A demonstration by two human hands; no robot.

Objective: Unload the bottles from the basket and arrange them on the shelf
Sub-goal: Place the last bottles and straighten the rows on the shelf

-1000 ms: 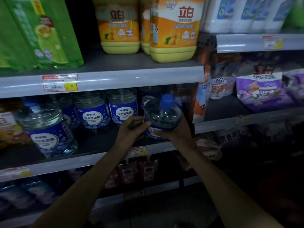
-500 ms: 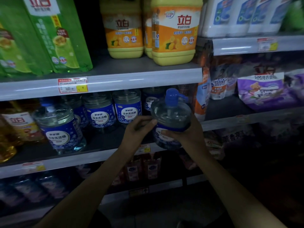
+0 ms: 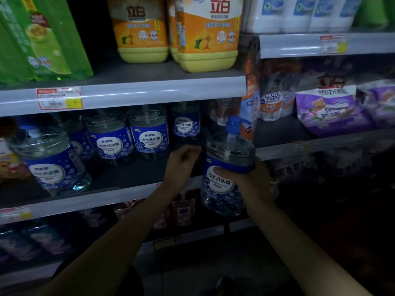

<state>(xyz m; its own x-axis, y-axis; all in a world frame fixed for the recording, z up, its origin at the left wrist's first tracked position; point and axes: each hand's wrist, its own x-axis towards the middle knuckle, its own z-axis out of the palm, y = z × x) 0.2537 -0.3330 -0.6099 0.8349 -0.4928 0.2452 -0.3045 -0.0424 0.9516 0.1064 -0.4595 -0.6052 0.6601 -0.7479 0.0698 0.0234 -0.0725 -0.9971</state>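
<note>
My right hand [image 3: 249, 178] grips a clear pump bottle with a blue label and blue pump top [image 3: 226, 167], held upright in front of the middle shelf's edge [image 3: 119, 195]. My left hand [image 3: 181, 160] hovers just left of the bottle with fingers loosely curled, touching nothing. Several matching blue-label bottles stand on the middle shelf, such as one at the left front [image 3: 51, 163] and two further back [image 3: 110, 139] [image 3: 148, 134]. No basket is in view.
Yellow detergent jugs [image 3: 205, 37] and green bottles [image 3: 40, 37] fill the upper shelf. Orange refill pouches [image 3: 249, 112] and purple bags [image 3: 327, 110] sit to the right. Bare shelf floor shows between the blue bottles and the pouches. Lower shelves are dark.
My left hand has let go of the bottle and drawn back to the left. The bottle, now held by my right hand alone, has dropped slightly in front of the shelf edge.
</note>
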